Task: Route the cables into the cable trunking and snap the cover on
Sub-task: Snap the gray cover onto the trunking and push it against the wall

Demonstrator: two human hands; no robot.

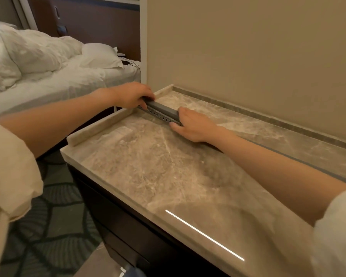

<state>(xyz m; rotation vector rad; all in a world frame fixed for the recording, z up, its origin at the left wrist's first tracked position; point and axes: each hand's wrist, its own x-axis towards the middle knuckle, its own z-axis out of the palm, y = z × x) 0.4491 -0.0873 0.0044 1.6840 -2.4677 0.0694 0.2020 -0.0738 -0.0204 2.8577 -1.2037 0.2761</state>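
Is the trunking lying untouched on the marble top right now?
No. The left hand and right hand grip opposite ends of the trunking.

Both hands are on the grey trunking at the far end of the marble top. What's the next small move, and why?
Probably press the cover down along its length. The left hand grips the far end of the grey trunking and the right hand grips its near end, and the grey cover already lies on top above the row of side holes. Whether it has clicked home cannot be seen, so press gently and check.
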